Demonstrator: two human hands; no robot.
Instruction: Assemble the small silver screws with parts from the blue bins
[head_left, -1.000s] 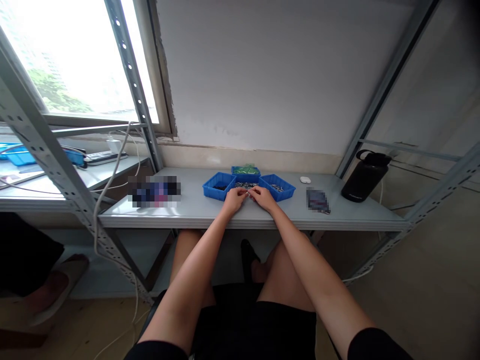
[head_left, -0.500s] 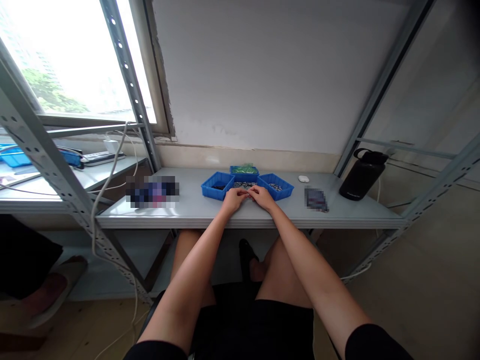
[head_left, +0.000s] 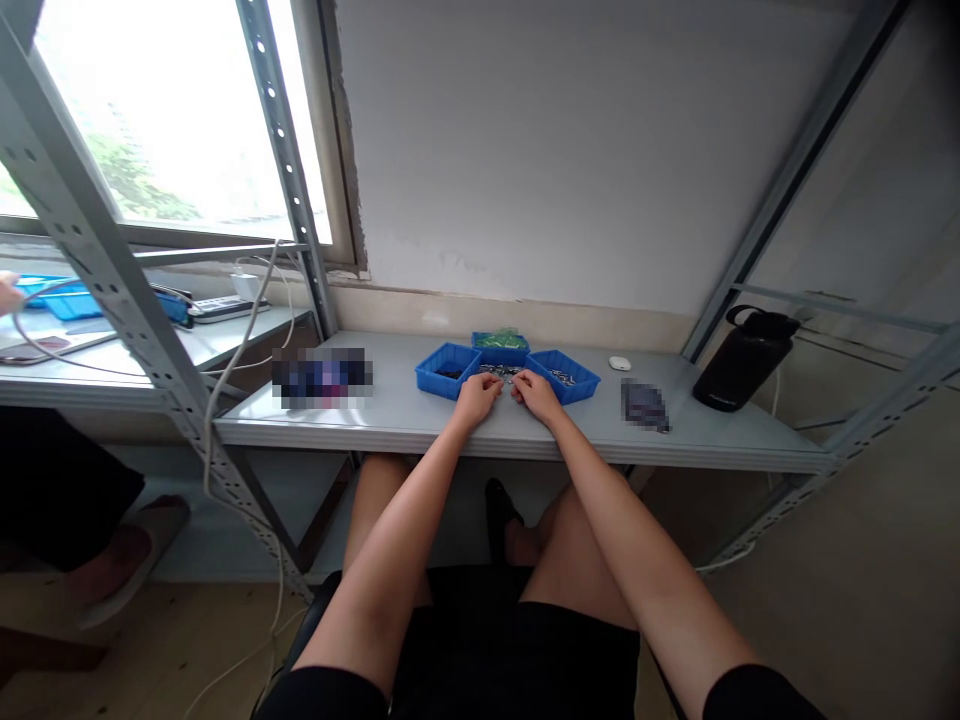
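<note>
I list a bare left hand and bare right hand, fingertips newly parted, joint handling apparently broken off, either grip's closure I cannot tell; small silvery metal parts, just beyond, between blue plastic bins.

Under the hands, the smooth bench is catching light with a glossy sheen; just beyond them, blue plastic trays are showing a soft shine, and small metal pieces are glinting; farther right, the black bottle is looking matt; behind, the painted wall is looking dull, its left edge roughening.
</note>
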